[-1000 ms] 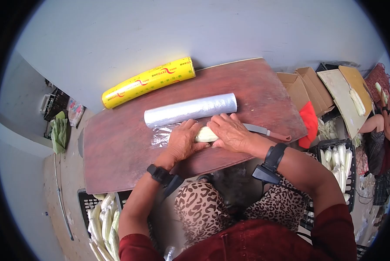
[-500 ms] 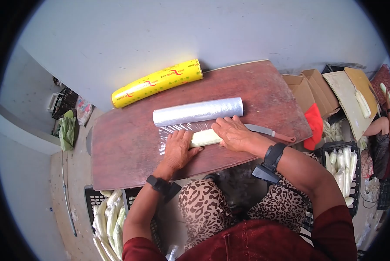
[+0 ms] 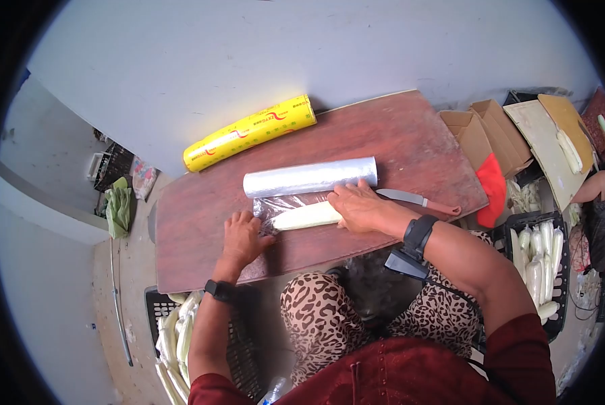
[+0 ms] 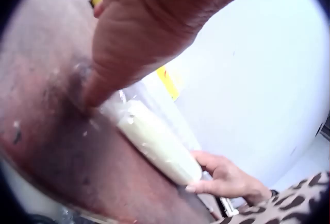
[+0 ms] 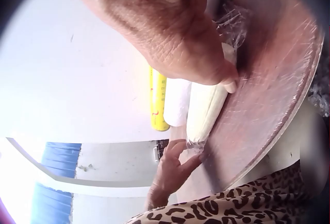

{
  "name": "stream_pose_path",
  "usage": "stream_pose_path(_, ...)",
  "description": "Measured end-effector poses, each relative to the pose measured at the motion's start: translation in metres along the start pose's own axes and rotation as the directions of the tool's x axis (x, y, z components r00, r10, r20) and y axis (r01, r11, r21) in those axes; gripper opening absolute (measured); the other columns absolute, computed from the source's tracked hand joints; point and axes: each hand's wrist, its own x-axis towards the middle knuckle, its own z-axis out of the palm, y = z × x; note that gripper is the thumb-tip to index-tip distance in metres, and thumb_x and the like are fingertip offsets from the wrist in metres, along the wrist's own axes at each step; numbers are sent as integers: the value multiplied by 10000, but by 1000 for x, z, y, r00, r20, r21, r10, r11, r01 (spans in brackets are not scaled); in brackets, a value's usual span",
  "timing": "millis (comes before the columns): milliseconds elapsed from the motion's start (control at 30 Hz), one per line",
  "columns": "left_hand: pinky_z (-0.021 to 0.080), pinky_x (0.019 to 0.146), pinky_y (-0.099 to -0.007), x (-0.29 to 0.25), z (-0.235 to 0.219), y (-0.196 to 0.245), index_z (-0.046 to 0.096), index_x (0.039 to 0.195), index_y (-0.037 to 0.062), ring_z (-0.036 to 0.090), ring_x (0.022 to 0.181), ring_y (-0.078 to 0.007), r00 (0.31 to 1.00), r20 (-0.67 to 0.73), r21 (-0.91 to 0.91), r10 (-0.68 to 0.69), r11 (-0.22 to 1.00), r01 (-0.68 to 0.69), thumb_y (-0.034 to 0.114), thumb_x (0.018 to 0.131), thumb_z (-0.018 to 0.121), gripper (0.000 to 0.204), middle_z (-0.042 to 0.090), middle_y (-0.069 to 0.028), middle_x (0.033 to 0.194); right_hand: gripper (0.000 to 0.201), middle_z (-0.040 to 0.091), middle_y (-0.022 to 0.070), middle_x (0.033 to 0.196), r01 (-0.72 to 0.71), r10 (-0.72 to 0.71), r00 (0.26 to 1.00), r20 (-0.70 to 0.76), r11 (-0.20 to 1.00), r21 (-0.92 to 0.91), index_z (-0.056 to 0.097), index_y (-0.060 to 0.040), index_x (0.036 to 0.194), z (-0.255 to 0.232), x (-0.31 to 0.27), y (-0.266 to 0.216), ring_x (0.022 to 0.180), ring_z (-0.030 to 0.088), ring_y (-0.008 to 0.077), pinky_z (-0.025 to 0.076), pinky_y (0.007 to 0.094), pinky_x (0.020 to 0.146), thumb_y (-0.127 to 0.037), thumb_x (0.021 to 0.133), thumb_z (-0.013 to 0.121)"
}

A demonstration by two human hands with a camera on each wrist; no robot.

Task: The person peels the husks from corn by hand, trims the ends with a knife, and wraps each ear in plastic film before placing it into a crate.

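Note:
A long pale yellow-green vegetable (image 3: pixel 306 217) lies on clear plastic film (image 3: pixel 275 204) drawn from the film roll (image 3: pixel 309 177). My right hand (image 3: pixel 360 208) grips its right end, thumb on the near side and fingers over the far side. My left hand (image 3: pixel 243 237) is at the left end, with thumb and fingers apart and touching the loose film. In the left wrist view the left thumb (image 4: pixel 95 98) points down to the tabletop beside the film-covered end (image 4: pixel 126 113). The right wrist view shows the vegetable (image 5: pixel 205 110) under my right hand.
A knife (image 3: pixel 410 198) lies right of my right hand. A yellow printed roll (image 3: pixel 252 133) rests at the table's (image 3: pixel 194 233) back edge. Crates of pale vegetables stand left (image 3: pixel 157 304) and right (image 3: pixel 564 270). Cardboard boxes (image 3: pixel 491 131), a red cloth (image 3: pixel 492 192) and another person's arm (image 3: pixel 592 187) are at right.
My left hand has slid left off the vegetable to its end, uncovering more of it. My right hand stays on the right end. The head view has shifted slightly.

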Motion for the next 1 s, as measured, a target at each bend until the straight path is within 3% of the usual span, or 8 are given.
stream_pose_path(67, 393, 948, -450, -6, -23, -4, 652, 1088, 59, 496, 1114, -319, 982, 121, 93, -147, 986, 136, 292, 738, 761, 435, 578, -129, 1118, 465, 538, 199, 1230, 4, -4, 1000, -2, 1000, -12, 557, 7, 1193, 0, 0, 0, 1199, 507, 365, 342, 568, 1014, -213, 820, 727)
stream_pose_path(167, 417, 952, -462, -4, -38, -4, 616, 1174, 33, 509, 1126, -352, 992, 3, 92, -126, 988, 125, 217, 767, 733, 462, 570, -167, 1172, 475, 539, 195, 1238, -4, 4, 1000, -17, 1000, -25, 557, -1, 1198, 2, 2, 1, 1198, 513, 359, 343, 570, 1014, -222, 816, 732)
stream_pose_path(267, 431, 994, -443, 10, -48, 38, 552, 1244, 2, 508, 1185, -373, 978, -202, -369, 47, 921, -121, 142, 790, 713, 502, 533, -197, 1275, 479, 545, 185, 1238, -13, 13, 1000, -4, 1000, -21, 561, -10, 1198, 1, 4, -2, 1200, 518, 352, 356, 562, 1000, -232, 812, 736)
stream_pose_path(367, 407, 1032, -432, 21, -38, 78, 465, 1327, 4, 499, 1198, -387, 971, -133, -493, 200, 836, -240, 130, 811, 704, 583, 498, -218, 1315, 478, 548, 177, 1240, -20, 20, 1000, 2, 999, -26, 563, -16, 1198, 0, 5, -3, 1200, 521, 350, 369, 551, 983, -237, 810, 736)
stream_pose_path(633, 317, 1059, -471, 24, 11, 84, 425, 1344, 15, 457, 1218, -375, 931, -234, -345, 280, 871, -349, 199, 767, 744, 684, 484, -208, 1322, 392, 571, 174, 1208, 8, -11, 995, -99, 1000, -28, 572, -16, 1169, 5, -2, 3, 1163, 543, 358, 366, 547, 983, -205, 845, 687)
stream_pose_path(733, 319, 1045, -466, 23, 17, 88, 437, 1326, 18, 468, 1195, -369, 927, -275, -330, 254, 881, -339, 229, 760, 750, 681, 494, -200, 1303, 274, 619, 200, 1099, 84, -64, 974, -219, 993, 84, 619, 0, 1052, -19, -11, 20, 1032, 598, 378, 432, 510, 913, -195, 864, 659)
stream_pose_path(833, 318, 1034, -464, 22, 18, 87, 448, 1309, 21, 478, 1168, -364, 926, -303, -332, 226, 886, -325, 266, 754, 753, 679, 506, -190, 1281, 176, 630, 155, 863, 13, 120, 889, -443, 958, 285, 593, -9, 831, -35, -25, 56, 819, 617, 337, 463, 422, 697, -165, 849, 675)
stream_pose_path(1000, 299, 1045, -476, 21, 21, 86, 461, 1291, 22, 477, 1177, -354, 926, -319, -322, 202, 896, -306, 312, 770, 737, 657, 512, -173, 1287, 322, 622, 185, 774, -443, 481, 873, -83, 853, 277, 557, 6, 756, -34, -79, 98, 728, 613, 317, 449, 413, 629, -186, 704, 810)
